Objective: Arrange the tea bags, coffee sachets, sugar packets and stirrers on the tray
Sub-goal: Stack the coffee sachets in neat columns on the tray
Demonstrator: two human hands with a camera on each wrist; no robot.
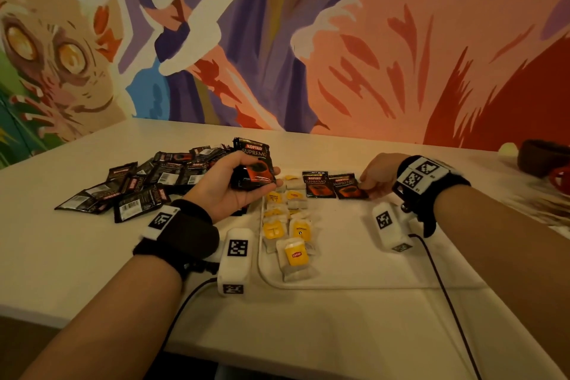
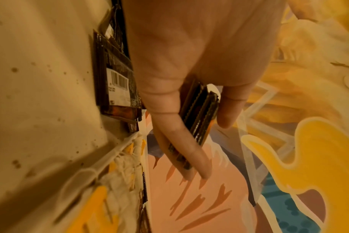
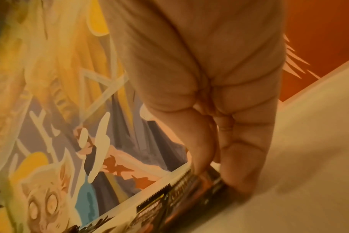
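1. Left hand [image 1: 229, 187] grips a small stack of coffee sachets [image 1: 254, 168], held above the tray's 9 o'clock edge.
2. Right hand [image 1: 377, 176] pinches the second placed sachet [image 1: 347, 187] on the tray [image 1: 354, 268], just beside the first sachet [image 1: 317, 185], at 12 o'clock.
3. Handling, my read: sachets are light, flexible, slick foil. Pinch the crimped edges and lay flat.
4. Tea bags [image 1: 288, 225] fill the tray's 9 o'clock column. Loose sachet pile [image 1: 148, 183] sits off-tray at 10 o'clock.
5. Open room: tray's 3 to 6 o'clock area. The low rim could snag sliding packets.
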